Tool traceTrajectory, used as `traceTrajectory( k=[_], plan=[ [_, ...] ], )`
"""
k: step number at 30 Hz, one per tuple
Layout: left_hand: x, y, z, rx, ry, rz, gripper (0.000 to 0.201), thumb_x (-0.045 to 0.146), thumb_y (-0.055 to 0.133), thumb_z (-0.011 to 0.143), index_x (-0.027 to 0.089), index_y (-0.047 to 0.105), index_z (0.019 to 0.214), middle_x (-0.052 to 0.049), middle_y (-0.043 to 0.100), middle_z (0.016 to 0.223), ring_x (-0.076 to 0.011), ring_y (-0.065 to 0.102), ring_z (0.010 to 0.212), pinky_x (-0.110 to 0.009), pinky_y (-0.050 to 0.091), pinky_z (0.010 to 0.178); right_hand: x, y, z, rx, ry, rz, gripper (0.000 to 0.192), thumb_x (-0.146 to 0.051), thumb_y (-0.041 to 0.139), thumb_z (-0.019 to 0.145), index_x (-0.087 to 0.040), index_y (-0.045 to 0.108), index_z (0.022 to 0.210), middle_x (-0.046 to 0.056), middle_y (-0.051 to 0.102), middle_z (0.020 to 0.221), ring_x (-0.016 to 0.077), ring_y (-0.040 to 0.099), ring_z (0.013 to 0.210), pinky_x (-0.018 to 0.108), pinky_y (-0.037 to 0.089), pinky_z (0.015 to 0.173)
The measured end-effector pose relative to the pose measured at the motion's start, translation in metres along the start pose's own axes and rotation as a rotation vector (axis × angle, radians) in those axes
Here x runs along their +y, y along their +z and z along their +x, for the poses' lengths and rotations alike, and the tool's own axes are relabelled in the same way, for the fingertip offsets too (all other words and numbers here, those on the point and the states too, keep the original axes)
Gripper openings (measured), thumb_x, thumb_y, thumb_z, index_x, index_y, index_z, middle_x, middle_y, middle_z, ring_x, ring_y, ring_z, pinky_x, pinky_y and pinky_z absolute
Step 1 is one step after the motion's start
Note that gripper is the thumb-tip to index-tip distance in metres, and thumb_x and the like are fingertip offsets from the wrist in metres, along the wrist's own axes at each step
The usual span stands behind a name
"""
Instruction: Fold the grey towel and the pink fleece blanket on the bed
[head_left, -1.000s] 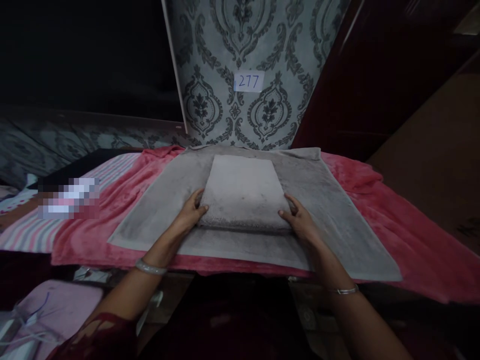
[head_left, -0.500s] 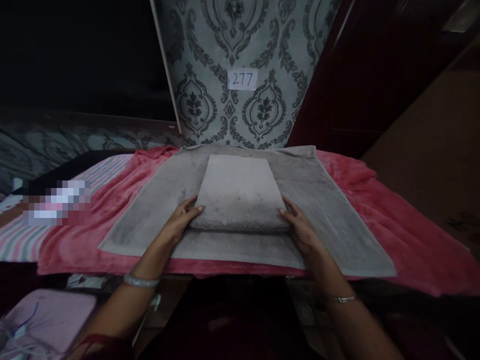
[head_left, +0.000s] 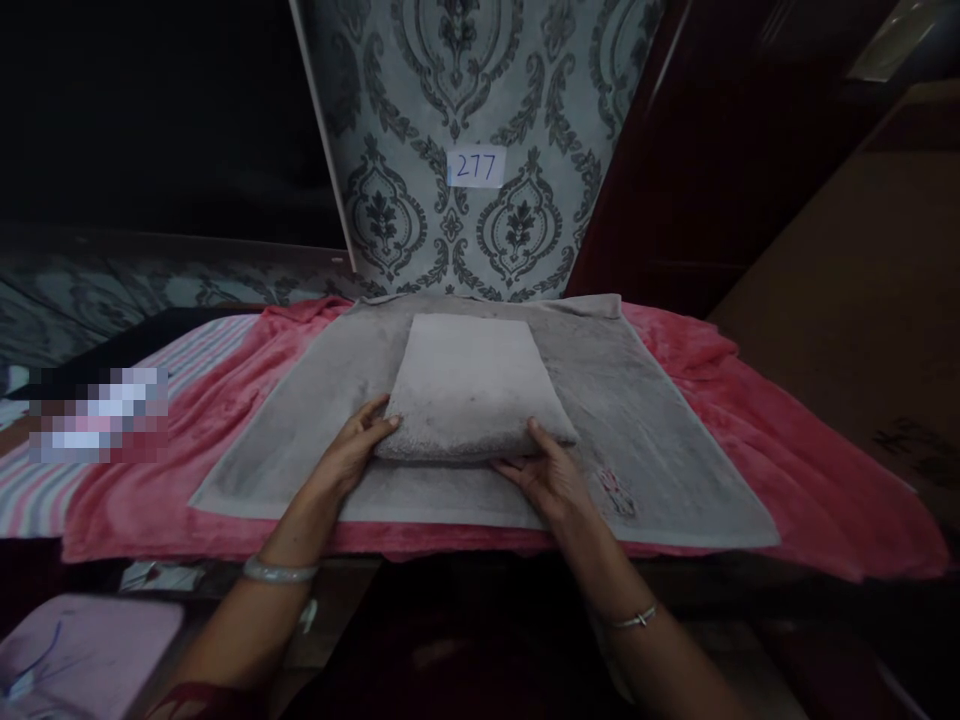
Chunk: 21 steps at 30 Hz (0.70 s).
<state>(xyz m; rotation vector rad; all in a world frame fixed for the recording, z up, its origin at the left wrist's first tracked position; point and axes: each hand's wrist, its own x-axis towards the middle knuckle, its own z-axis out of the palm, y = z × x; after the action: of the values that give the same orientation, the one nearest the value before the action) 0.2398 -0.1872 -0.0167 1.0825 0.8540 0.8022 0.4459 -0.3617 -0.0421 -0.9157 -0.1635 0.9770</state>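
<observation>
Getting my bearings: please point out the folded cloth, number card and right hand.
Folded cloth [head_left: 471,385], head view: middle of its top.
Number card [head_left: 476,167], head view: centre of its face.
Right hand [head_left: 551,483], head view: its middle.

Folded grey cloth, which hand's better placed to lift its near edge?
Probably the right hand: its thumb rests on top of the folded grey cloth and its fingers are at the near edge, while the left hand is at the left side.

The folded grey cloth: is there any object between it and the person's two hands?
Nothing visible stands between them. The left hand touches the folded grey cloth at its near left corner, and the right hand touches its near edge, toward the right. The spread grey cloth lies underneath, not in between.
</observation>
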Motion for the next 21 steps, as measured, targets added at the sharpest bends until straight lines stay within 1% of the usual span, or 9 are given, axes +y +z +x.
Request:
traceTrajectory(
  k=[3, 6, 9, 11, 13, 15, 17, 19, 21],
  plan=[
    [0.006, 0.000, -0.003, -0.013, -0.024, -0.006, 0.082, 0.023, 0.090, 0.058, 0.011, 0.060, 0.134, -0.007, 0.075, 0.092, -0.0184, 0.068, 0.081, -0.024, 0.051, 0.071, -0.004, 0.013, 0.004, 0.064, 0.006, 0.066, 0.048, -0.018, 0.073, 0.073, -0.027, 0.059, 0.118, 0.002, 0.073, 0.107, 0.0256, 0.070, 0.101, 0.056, 0.059, 0.092],
    [0.015, 0.004, -0.011, -0.047, -0.070, -0.127, 0.058, 0.022, 0.084, 0.065, 0.015, 0.067, 0.120, -0.010, 0.075, 0.106, -0.0221, 0.070, 0.090, -0.030, 0.057, 0.075, -0.013, 0.027, 0.003, 0.038, -0.044, 0.122, 0.041, -0.010, 0.067, 0.073, -0.026, 0.061, 0.111, -0.001, 0.074, 0.098, 0.0220, 0.071, 0.097, 0.052, 0.061, 0.092],
    [0.016, 0.011, -0.023, -0.137, -0.163, -0.364, 0.044, 0.036, 0.074, 0.077, 0.018, 0.067, 0.116, -0.011, 0.072, 0.120, -0.0303, 0.068, 0.109, -0.050, 0.057, 0.093, -0.019, 0.037, -0.008, -0.005, -0.092, 0.190, 0.036, -0.010, 0.068, 0.075, -0.025, 0.063, 0.107, -0.001, 0.074, 0.099, 0.0215, 0.070, 0.102, 0.050, 0.061, 0.093],
    [0.012, 0.018, -0.030, -0.165, -0.241, -0.509, 0.050, 0.048, 0.067, 0.083, 0.021, 0.063, 0.124, -0.012, 0.070, 0.126, -0.0363, 0.065, 0.118, -0.066, 0.051, 0.099, -0.018, 0.038, -0.017, -0.013, -0.097, 0.227, 0.037, -0.010, 0.071, 0.074, -0.025, 0.063, 0.107, -0.001, 0.074, 0.101, 0.0218, 0.070, 0.103, 0.049, 0.062, 0.093],
    [0.007, 0.024, -0.036, -0.133, -0.275, -0.596, 0.053, 0.050, 0.062, 0.086, 0.023, 0.058, 0.131, -0.012, 0.069, 0.128, -0.0388, 0.062, 0.122, -0.072, 0.047, 0.100, -0.013, 0.035, -0.025, -0.004, -0.081, 0.242, 0.039, -0.010, 0.072, 0.074, -0.025, 0.064, 0.109, -0.001, 0.074, 0.102, 0.0220, 0.071, 0.102, 0.048, 0.063, 0.091],
    [0.003, 0.030, -0.042, -0.042, -0.298, -0.612, 0.049, 0.037, 0.062, 0.086, 0.023, 0.055, 0.133, -0.012, 0.071, 0.124, -0.0363, 0.064, 0.121, -0.069, 0.049, 0.100, -0.007, 0.028, -0.033, 0.019, -0.044, 0.232, 0.041, -0.010, 0.072, 0.073, -0.026, 0.063, 0.110, -0.002, 0.074, 0.101, 0.0218, 0.072, 0.099, 0.047, 0.064, 0.088],
    [0.003, 0.031, -0.049, 0.048, -0.330, -0.571, 0.048, 0.018, 0.062, 0.081, 0.019, 0.056, 0.129, -0.010, 0.073, 0.116, -0.0324, 0.068, 0.113, -0.061, 0.055, 0.098, -0.003, 0.020, -0.041, 0.034, -0.017, 0.210, 0.044, -0.011, 0.074, 0.072, -0.027, 0.063, 0.112, -0.002, 0.075, 0.100, 0.0220, 0.072, 0.097, 0.046, 0.064, 0.087],
    [0.005, 0.028, -0.056, 0.078, -0.339, -0.497, 0.049, 0.005, 0.062, 0.074, 0.016, 0.059, 0.122, -0.010, 0.074, 0.110, -0.0299, 0.072, 0.106, -0.054, 0.060, 0.095, -0.004, 0.012, -0.051, 0.034, -0.007, 0.194, 0.047, -0.014, 0.078, 0.071, -0.026, 0.063, 0.114, -0.001, 0.075, 0.104, 0.0237, 0.072, 0.098, 0.048, 0.063, 0.087],
    [0.006, 0.022, -0.062, 0.070, -0.328, -0.440, 0.047, 0.001, 0.064, 0.070, 0.015, 0.062, 0.115, -0.009, 0.075, 0.107, -0.0284, 0.073, 0.100, -0.048, 0.062, 0.091, -0.008, 0.003, -0.060, 0.017, 0.018, 0.178, 0.047, -0.017, 0.081, 0.070, -0.025, 0.064, 0.114, 0.001, 0.074, 0.109, 0.0261, 0.072, 0.100, 0.052, 0.062, 0.088]
  ],
)
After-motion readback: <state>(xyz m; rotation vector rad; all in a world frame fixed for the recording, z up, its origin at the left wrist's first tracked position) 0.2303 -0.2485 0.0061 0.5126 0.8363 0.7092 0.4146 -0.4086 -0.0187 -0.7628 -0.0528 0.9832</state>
